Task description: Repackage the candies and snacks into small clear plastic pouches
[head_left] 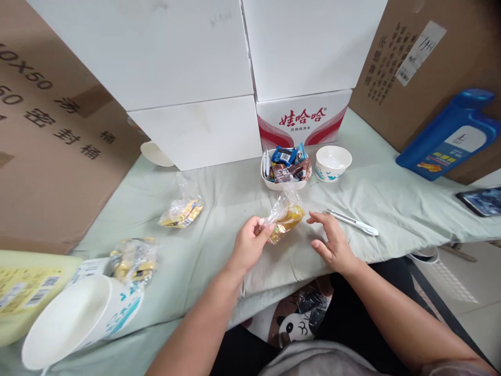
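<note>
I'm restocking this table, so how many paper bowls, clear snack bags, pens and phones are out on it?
Paper bowls: 4 (one holding wrapped snacks, one with nothing in it, one half hidden by the white boxes, one tipped at front left)
Clear snack bags: 3 (one in the left hand, two lying to the left)
Pens: 1
Phones: 1
Total: 9

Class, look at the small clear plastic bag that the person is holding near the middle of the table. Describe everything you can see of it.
The clear plastic bag is thin, crinkled film with yellow-wrapped contents bunched low in it; its upper film stands loose. It lies on the pale green cloth, just before the white dish of wrapped sweets. The left hand pinches its near end with its fingers; the right hand hovers open beside it.
</note>
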Demonstrator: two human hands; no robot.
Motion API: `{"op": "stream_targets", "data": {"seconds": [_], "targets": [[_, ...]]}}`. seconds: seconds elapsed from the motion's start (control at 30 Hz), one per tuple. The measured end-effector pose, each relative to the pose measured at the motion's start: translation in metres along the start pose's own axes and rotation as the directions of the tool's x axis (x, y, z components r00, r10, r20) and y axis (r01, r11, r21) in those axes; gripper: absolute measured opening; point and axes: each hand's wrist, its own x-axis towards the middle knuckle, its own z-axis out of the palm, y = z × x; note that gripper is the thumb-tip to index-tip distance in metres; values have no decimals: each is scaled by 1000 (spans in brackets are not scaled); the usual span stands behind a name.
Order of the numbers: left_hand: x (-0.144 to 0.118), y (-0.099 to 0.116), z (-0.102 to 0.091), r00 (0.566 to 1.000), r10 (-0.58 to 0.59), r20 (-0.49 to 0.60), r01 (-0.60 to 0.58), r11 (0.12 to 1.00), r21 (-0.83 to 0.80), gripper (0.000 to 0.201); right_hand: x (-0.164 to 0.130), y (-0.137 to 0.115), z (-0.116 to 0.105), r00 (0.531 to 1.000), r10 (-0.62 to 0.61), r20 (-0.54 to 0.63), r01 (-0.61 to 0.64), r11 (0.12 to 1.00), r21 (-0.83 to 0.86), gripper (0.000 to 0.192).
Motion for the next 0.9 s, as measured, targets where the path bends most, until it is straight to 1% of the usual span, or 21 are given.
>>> {"op": "stream_targets", "data": {"seconds": [0.07, 0.13, 0.2, 0.23, 0.27, 0.33, 0.37, 0.4, 0.43, 0.47, 0.53, 0.57, 0.6, 0.63, 0.67, 0.7, 0.77, 0.8, 0.83, 0.87, 0.9], "targets": [[-1, 3, -1, 998, 58, -9, -58, 998, -25, 26, -3, 2, 0, 998, 41, -47, -39, 998, 39, 61], [-3, 7, -2, 988, 155, 6, -155, 987, 40, 26, -4, 6, -2, 982, 70, -177, -64, 997, 37, 64], [-4, 11, -3, 975, 209, 73, -214, 974, 72, 26, -4, 6, -5, 952, 20, -305, -31, 999, -30, 68], [-4, 12, -4, 973, 204, 111, -210, 976, 51, 26, -3, 5, -6, 942, -35, -334, 6, 996, -88, 71], [-3, 12, -5, 973, 179, 142, -182, 983, 6, 27, -2, 2, -7, 940, -94, -327, 47, 988, -147, 73], [0, 9, -8, 983, 98, 153, -81, 990, -114, 30, 0, -3, -6, 963, -153, -222, 103, 970, -221, 69], [4, 6, -10, 991, 51, 121, -29, 984, -175, 31, 0, -6, -4, 980, -142, -142, 108, 968, -227, 62], [7, 3, -12, 998, 4, 57, 9, 973, -229, 31, 1, -7, -2, 991, -115, -62, 99, 971, -218, 53], [12, -1, -14, 999, -40, -36, 28, 961, -274, 30, 2, -8, 0, 996, -84, 4, 83, 975, -205, 44], [16, -5, -16, 986, -74, -148, 25, 952, -307, 29, 2, -8, 2, 997, -58, 48, 67, 978, -195, 35], [21, -10, -20, 922, -85, -377, -46, 945, -325, 27, 2, -6, 5, 997, -36, 68, 49, 980, -191, 22], [21, -10, -22, 878, -45, -477, -111, 950, -293, 25, 2, -6, 6, 998, -36, 53, 46, 980, -196, 18], [19, -9, -23, 833, 31, -553, -187, 956, -228, 23, 3, -5, 6, 999, -40, 35, 46, 978, -202, 15], [16, -6, -24, 796, 143, -588, -271, 953, -136, 20, 3, -5, 6, 999, -49, 20, 52, 977, -206, 13], [11, -3, -24, 766, 280, -578, -362, 932, -27, 17, 4, -6, 5, 998, -63, 7, 63, 976, -208, 10], [5, 1, -23, 739, 427, -522, -456, 887, 80, 16, 4, -7, 3, 997, -81, -2, 78, 975, -208, 8], [-6, 10, -20, 684, 669, -290, -629, 743, 229, 18, 6, -11, 0, 990, -139, -8, 135, 971, -196, 6], [-11, 14, -18, 652, 742, -156, -697, 667, 261, 21, 6, -13, -1, 984, -179, -9, 175, 967, -184, 6], [-14, 16, -15, 625, 779, -34, -743, 608, 281, 22, 6, -16, -3, 974, -228, 2, 225, 960, -166, 7], [-15, 18, -14, 618, 783, 74, -762, 574, 299, 23, 6, -18, -5, 959, -282, 28, 284, 949, -137, 8], [-15, 20, -12, 631, 756, 173, -762, 562, 323, 24, 6, -21, -6, 939, -336, 78, 342, 935, -95, 9]]}}
